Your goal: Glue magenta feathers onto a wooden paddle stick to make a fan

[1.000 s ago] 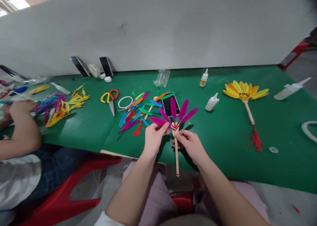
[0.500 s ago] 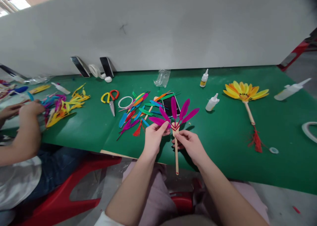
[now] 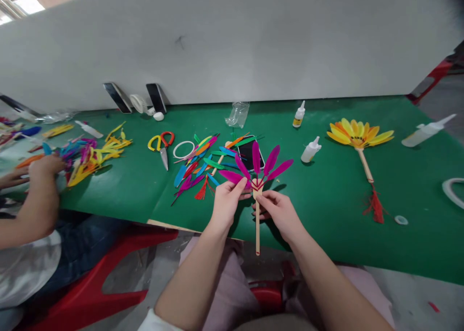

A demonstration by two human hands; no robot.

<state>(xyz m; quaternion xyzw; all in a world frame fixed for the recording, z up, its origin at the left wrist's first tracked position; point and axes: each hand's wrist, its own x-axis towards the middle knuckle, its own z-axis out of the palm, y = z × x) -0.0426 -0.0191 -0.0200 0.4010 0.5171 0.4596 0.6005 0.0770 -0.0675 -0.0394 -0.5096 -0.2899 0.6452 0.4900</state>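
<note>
I hold a wooden stick (image 3: 257, 224) with several magenta feathers (image 3: 270, 162) fanned out from its top, over the near edge of the green table (image 3: 326, 200). My right hand (image 3: 277, 212) pinches the stick just below the feathers. My left hand (image 3: 226, 203) pinches the leftmost magenta feather at its base. Both hands are closed.
Loose coloured feathers (image 3: 203, 164), a phone (image 3: 250, 153), scissors (image 3: 162, 145) and a tape ring (image 3: 183, 149) lie behind my hands. Two glue bottles (image 3: 310, 150) and a finished yellow feather fan (image 3: 358, 137) are to the right. Another person's hand (image 3: 45, 169) works at a feather pile at the left.
The stick with feathers rose slightly and shifted a little right in my hands. The person at the left moved their hands over their feather pile.
</note>
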